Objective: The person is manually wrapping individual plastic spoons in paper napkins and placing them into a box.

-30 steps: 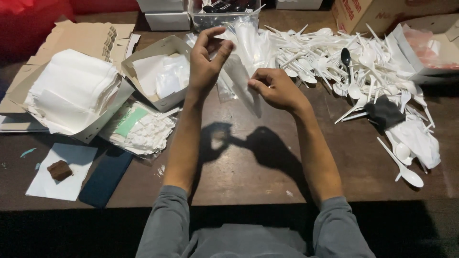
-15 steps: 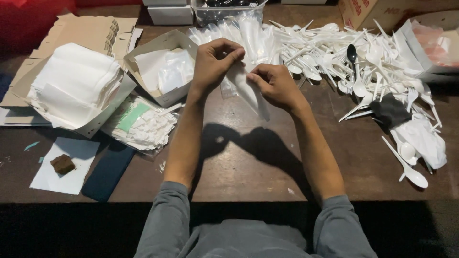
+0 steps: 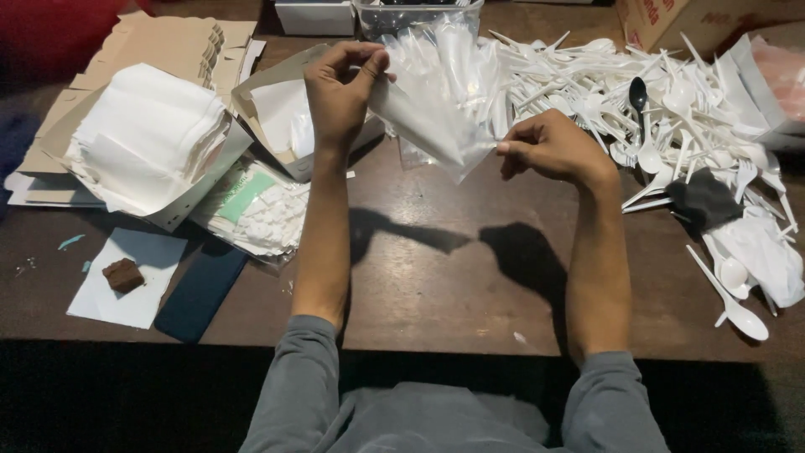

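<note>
Hands stretching a clear plastic sleeve

Left hand point(image 3: 340, 88) pinches the upper end of a clear plastic sleeve point(image 3: 428, 122), raised above the table point(image 3: 436, 277); right hand point(image 3: 549, 151) grips its lower corner between thumb and fingers, so the film is drawn taut between them. Beyond the right hand sprawls a heap of white plastic cutlery point(image 3: 637, 92); left of the left hand sits a stack of white napkins point(image 3: 147, 138).

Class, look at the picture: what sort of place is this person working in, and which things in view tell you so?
Probably a small packing workstation for disposable cutlery. A heap of white plastic spoons and forks covers the wooden table, a stack of white napkins lies alongside, and both hands hold a clear plastic sleeve.
</note>
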